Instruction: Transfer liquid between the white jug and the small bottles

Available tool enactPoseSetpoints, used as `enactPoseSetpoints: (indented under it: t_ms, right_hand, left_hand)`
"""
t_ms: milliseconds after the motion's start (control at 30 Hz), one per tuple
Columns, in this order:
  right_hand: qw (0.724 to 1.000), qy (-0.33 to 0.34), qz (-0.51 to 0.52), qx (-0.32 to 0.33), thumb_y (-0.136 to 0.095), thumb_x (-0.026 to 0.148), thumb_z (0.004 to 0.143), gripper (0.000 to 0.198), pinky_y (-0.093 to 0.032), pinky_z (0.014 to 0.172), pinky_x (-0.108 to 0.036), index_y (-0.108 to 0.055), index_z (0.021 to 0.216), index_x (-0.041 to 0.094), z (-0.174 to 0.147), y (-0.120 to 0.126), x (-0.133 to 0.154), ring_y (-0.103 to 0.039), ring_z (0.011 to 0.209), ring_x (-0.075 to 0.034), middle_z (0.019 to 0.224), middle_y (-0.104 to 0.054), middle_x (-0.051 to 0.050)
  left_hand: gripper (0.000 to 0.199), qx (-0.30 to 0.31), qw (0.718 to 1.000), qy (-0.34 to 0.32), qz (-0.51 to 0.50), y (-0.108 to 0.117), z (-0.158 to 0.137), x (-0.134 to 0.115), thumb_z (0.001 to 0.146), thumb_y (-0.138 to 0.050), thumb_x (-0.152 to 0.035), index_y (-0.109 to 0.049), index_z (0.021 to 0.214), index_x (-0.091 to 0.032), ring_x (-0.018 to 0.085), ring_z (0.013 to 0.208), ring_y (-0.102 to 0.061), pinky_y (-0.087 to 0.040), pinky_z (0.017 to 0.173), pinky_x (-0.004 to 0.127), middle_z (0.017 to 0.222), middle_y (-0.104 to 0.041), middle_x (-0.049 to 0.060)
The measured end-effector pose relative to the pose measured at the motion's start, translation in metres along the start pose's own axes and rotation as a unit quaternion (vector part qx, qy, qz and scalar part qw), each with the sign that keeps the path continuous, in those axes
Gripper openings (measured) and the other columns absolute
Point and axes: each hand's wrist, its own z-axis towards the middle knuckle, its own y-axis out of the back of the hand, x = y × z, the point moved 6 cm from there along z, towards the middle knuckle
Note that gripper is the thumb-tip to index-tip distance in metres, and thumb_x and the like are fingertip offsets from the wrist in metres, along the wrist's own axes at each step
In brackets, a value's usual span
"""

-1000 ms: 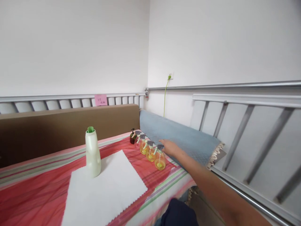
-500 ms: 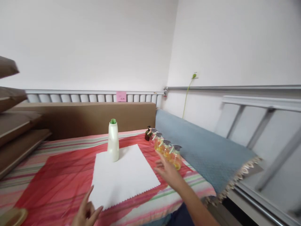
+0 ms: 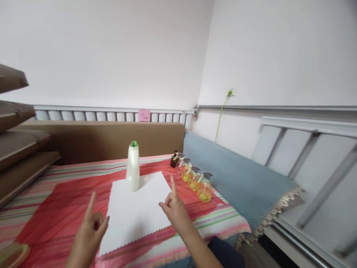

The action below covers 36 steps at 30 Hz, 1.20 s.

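Note:
My left hand (image 3: 90, 227) hovers at the left edge of a white scallop-edged mat (image 3: 139, 216), index finger and thumb stretched apart, other fingers curled. It holds nothing. Over the mat's right edge is my right hand (image 3: 174, 208), likewise empty, with its index finger pointing up and thumb out. A pale green-white bottle (image 3: 133, 169) with a green top stands upright on the back left of the mat. To the right, several clear pump bottles (image 3: 205, 191) with yellowish liquid and dark tops line up on the red cloth. A dark pump bottle (image 3: 174, 160) stands at the far end.
Red cloth (image 3: 67, 201) lies over a striped sheet (image 3: 228, 219). A yellowish dish (image 3: 13, 253) sits at the lower left. Brown cushions (image 3: 25, 145) are stacked at left; a blue padded cover (image 3: 223, 163) runs along the right. A pink note (image 3: 144, 115) hangs on the radiator.
My right hand has moved left, away from the pump bottles to the mat's edge. My left hand has risen and shifted slightly left. The bottles stay in place.

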Motion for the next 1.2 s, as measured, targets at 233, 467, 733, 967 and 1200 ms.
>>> enactPoseSetpoints:
  t_ms: [233,467,733,967,1200]
  right_hand:
    - [0.996,0.047,-0.077,-0.026,-0.046,0.008,0.074,0.087,-0.039,0.061,-0.025,0.002,0.144,0.027,0.004,-0.002,0.01,-0.049,0.056,-0.014,0.061,-0.045,0.007]
    - [0.988,-0.058,-0.131,0.06,-0.045,-0.002,0.06,0.1,-0.034,0.05,-0.021,0.007,0.144,0.017,0.028,-0.021,-0.024,-0.048,0.051,-0.014,0.052,-0.041,0.009]
    - [0.986,-0.056,-0.14,0.067,-0.045,-0.001,0.06,0.101,-0.033,0.052,-0.022,0.007,0.144,0.018,0.022,-0.028,-0.032,-0.048,0.053,-0.014,0.052,-0.044,0.009]
    - [0.99,-0.089,-0.034,0.101,-0.05,0.009,0.067,0.091,-0.034,0.05,-0.022,-0.005,0.145,0.021,0.013,-0.033,-0.051,-0.046,0.047,-0.013,0.049,-0.043,0.012]
    - [0.977,-0.135,0.074,0.15,-0.056,0.029,0.068,0.051,-0.038,0.052,-0.025,-0.055,0.118,0.016,-0.007,-0.025,-0.12,-0.048,0.05,-0.013,0.053,-0.046,0.007]
  left_hand:
    - [0.09,-0.024,0.999,-0.03,0.024,0.009,0.013,-0.011,0.074,-0.05,-0.046,-0.001,0.145,-0.018,0.011,0.044,-0.034,-0.033,0.05,0.022,0.051,-0.03,-0.011]
    - [0.09,0.106,0.992,0.034,0.06,-0.027,0.022,0.051,0.065,-0.046,-0.028,-0.006,0.143,-0.005,0.011,0.042,-0.031,-0.026,0.046,0.021,0.046,-0.027,-0.013]
    - [0.09,0.1,0.993,0.043,0.04,-0.03,0.014,0.053,0.066,-0.046,-0.028,-0.006,0.143,-0.005,0.012,0.042,-0.034,-0.031,0.046,0.022,0.046,-0.029,-0.013]
    - [0.083,0.108,0.993,0.047,-0.032,-0.049,0.002,0.075,0.072,-0.054,-0.04,-0.019,0.141,-0.008,0.013,0.043,-0.042,-0.036,0.046,0.024,0.047,-0.041,-0.011]
    - [0.075,0.107,0.988,0.107,-0.025,-0.086,0.049,0.065,0.063,-0.065,-0.042,-0.044,0.126,-0.007,0.031,0.108,-0.055,-0.049,0.079,0.037,0.124,-0.054,0.021]
